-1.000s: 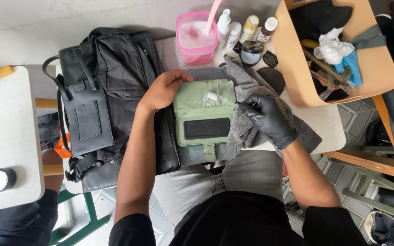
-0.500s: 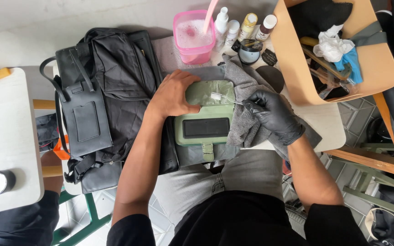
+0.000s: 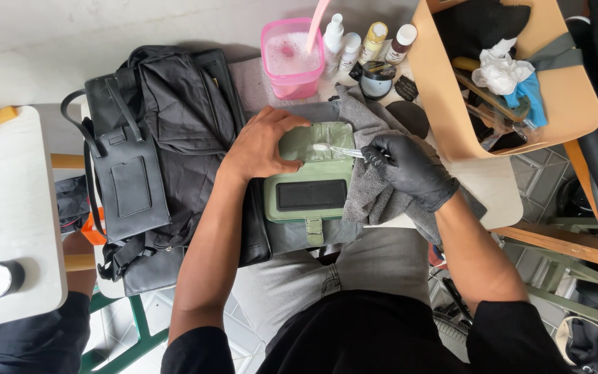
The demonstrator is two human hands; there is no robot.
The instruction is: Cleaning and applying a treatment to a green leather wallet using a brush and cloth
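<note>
A pale green bag (image 3: 311,181) with a dark panel and a buckle tab lies on my lap over a grey cloth (image 3: 372,197). My left hand (image 3: 261,144), bare, presses flat on the bag's upper left corner. My right hand (image 3: 410,167) wears a black glove and grips a small brush (image 3: 337,150) whose foamy head touches the bag's top flap.
A black bag (image 3: 164,131) with straps lies at the left. At the back stand a pink tub of suds (image 3: 291,59), several small bottles (image 3: 372,41) and a dark jar (image 3: 375,83). A tan tray (image 3: 569,104) with rags and tools sits right. A white stool (image 3: 8,208) is far left.
My left hand slid from the bag's left edge up onto its top corner. The brush head moved left across the flap, leaving foam.
</note>
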